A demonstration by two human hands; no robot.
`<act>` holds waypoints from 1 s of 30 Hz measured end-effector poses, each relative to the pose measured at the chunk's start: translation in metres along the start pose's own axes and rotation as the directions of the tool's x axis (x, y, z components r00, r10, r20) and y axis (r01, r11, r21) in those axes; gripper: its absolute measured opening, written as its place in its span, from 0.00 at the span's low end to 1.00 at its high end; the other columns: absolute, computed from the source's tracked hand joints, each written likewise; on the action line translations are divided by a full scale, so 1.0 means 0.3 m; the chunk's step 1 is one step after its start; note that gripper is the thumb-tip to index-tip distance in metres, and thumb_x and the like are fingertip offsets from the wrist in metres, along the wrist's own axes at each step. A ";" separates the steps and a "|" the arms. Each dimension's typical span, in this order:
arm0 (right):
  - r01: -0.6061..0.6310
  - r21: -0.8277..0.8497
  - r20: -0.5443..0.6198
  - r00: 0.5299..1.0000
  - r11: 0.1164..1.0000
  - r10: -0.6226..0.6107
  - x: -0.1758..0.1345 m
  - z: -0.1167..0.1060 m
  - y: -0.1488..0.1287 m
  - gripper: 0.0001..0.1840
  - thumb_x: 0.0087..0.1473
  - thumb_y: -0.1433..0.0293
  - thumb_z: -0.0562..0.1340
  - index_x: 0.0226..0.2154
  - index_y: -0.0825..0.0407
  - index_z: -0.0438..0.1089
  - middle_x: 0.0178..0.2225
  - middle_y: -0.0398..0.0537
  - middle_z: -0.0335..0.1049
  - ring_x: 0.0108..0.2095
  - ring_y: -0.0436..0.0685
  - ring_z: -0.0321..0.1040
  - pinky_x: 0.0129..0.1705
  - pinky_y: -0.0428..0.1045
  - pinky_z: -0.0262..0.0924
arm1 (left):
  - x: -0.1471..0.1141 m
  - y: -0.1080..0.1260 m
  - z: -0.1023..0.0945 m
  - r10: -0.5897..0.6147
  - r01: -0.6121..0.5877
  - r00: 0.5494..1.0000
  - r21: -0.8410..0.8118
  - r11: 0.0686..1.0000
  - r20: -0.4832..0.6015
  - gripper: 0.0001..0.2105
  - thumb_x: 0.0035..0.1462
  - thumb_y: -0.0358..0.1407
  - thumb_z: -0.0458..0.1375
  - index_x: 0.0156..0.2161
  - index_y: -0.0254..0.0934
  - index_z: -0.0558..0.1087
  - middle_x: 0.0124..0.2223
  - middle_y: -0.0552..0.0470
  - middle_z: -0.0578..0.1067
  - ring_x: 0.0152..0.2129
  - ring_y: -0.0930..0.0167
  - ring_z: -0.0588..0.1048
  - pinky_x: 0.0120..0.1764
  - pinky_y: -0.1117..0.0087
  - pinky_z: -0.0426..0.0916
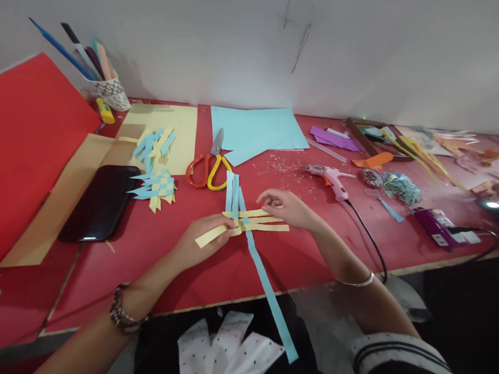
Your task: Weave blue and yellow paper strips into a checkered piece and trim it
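Between my hands, yellow paper strips [271, 227] cross blue paper strips [235, 195] in a small weave on the red table. One long blue strip [269, 290] runs from the weave over the table's front edge. My left hand [206, 237] is closed on the left side of the weave, its fingers pinching the paper strips. At the right ends of the yellow strips is my right hand [289, 207], its fingers bent and apart; it seems to hold nothing. Above the weave lie scissors [210, 169] with one red and one yellow handle.
A woven paper piece [157, 187] and a phone [100, 203] lie to the left. Blue paper [259, 129] is at the back. On the right are a pink glue gun [331, 178] with a cord, a tinsel bundle [400, 187] and a purple power strip [437, 229].
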State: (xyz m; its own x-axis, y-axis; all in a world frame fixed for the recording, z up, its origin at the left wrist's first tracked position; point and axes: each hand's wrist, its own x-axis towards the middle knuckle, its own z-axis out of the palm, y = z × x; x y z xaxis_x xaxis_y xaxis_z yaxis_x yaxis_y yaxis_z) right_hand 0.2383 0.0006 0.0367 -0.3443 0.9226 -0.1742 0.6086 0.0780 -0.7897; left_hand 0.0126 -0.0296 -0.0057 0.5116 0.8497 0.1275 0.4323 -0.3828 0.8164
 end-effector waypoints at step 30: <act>0.333 0.231 0.081 0.930 0.914 -0.359 0.077 0.097 -0.163 0.17 0.49 0.80 0.51 0.42 0.50 0.57 0.39 0.46 0.61 0.37 0.48 0.62 0.40 0.47 0.62 | 0.094 0.037 0.031 0.045 -0.058 0.989 -0.094 0.994 -0.141 0.08 0.54 0.39 0.48 0.31 0.37 0.63 0.31 0.51 0.68 0.29 0.69 0.69 0.30 0.70 0.64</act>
State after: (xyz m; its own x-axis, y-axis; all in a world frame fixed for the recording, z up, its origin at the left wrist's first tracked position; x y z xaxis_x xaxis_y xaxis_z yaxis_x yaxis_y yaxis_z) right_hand 0.1799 0.0070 0.0541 -0.5968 0.7991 0.0734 0.2769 0.2909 -0.9158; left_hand 0.0388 -0.0133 0.0019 0.4208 0.8744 0.2418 0.3298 -0.3957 0.8571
